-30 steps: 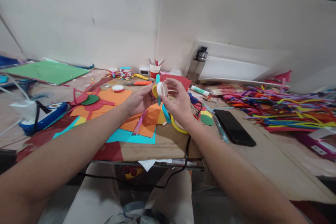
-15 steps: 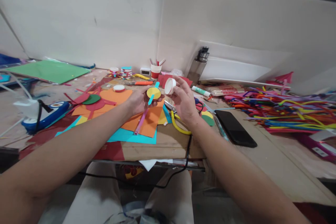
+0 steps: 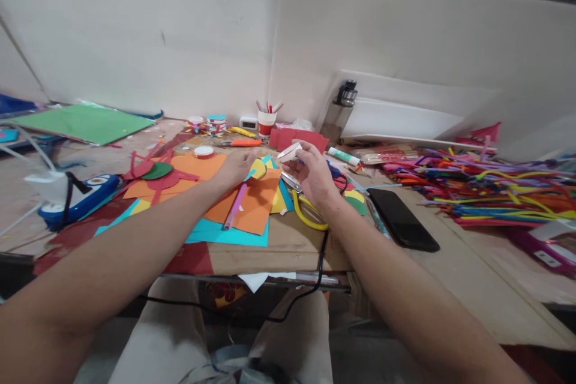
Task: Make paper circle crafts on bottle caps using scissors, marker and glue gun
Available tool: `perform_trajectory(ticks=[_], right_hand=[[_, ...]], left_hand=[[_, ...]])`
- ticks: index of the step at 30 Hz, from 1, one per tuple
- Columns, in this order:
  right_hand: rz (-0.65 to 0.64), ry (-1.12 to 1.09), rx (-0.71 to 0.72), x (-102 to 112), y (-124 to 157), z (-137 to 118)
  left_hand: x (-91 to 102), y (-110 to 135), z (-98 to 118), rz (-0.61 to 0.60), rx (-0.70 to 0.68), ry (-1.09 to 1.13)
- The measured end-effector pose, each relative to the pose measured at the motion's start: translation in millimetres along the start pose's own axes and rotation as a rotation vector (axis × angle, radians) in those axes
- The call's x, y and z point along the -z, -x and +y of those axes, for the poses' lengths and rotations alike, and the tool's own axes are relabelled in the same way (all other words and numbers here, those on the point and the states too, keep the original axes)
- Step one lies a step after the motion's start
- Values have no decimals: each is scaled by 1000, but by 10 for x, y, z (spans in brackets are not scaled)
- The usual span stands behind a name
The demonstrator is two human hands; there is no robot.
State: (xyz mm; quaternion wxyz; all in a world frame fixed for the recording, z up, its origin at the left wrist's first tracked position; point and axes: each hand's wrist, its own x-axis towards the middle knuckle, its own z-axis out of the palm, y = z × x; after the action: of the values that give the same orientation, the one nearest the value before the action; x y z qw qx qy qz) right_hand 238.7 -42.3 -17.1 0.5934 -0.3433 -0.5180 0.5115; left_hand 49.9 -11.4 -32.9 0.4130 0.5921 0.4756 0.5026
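Note:
My left hand [image 3: 237, 169], palm turned down, has its fingers closed at the edge of a yellow-faced round piece [image 3: 258, 169] with a light blue strip across it. A purple tube [image 3: 234, 207] slants down from beneath that hand over orange paper [image 3: 257, 210]; its join to the round piece is hidden. Between the thumb and fingers of my right hand [image 3: 312, 173] is a shallow white paper-cup section [image 3: 289, 152] with a red edge, tilted, apart from the yellow piece. Scissors with yellow handles [image 3: 306, 213] lie below my right hand.
A white round piece [image 3: 204, 152] and red paper shapes with a green disc [image 3: 157, 170] lie left. Behind are a cup of pens [image 3: 267, 123] and an orange cutter [image 3: 245, 143]. Rightward are a glue stick [image 3: 344, 156], a phone [image 3: 402, 219] and pipe cleaners [image 3: 486, 183]. A black cable [image 3: 321, 264] crosses the front edge.
My left hand has turned palm down, tilting the yellow-faced piece and shifting it slightly down and left. My right hand has tipped the white cup section from facing sideways to lying flatter.

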Motion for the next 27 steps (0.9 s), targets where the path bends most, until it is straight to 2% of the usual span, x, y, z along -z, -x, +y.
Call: perform_trajectory(ticks=[4, 9, 10, 14, 15, 18, 21, 23, 27], right_hand=[[11, 99, 45, 1, -3, 23], [64, 229, 196, 23, -13, 24], [54, 285, 233, 24, -9, 26], [-1, 521, 272, -24, 18, 91], [-14, 565, 275, -47, 22, 118], [-27, 710, 325, -95, 30, 151], [-58, 872, 350, -53, 57, 24], [-210, 988, 255, 23, 97, -138], [-723, 1155, 67, 147, 191, -413]], left_hand=[[24, -86, -48, 21, -47, 34], [15, -15, 70, 129, -129, -62], [-10, 15, 103, 106, -106, -31], [-147, 134, 200, -157, 213, 325], [-172, 154, 214, -185, 241, 369], [-185, 182, 242, -174, 192, 321], [-126, 198, 272, -167, 65, 75], [-87, 221, 302, -182, -1, -97], [-71, 277, 363, -182, -36, -202]])
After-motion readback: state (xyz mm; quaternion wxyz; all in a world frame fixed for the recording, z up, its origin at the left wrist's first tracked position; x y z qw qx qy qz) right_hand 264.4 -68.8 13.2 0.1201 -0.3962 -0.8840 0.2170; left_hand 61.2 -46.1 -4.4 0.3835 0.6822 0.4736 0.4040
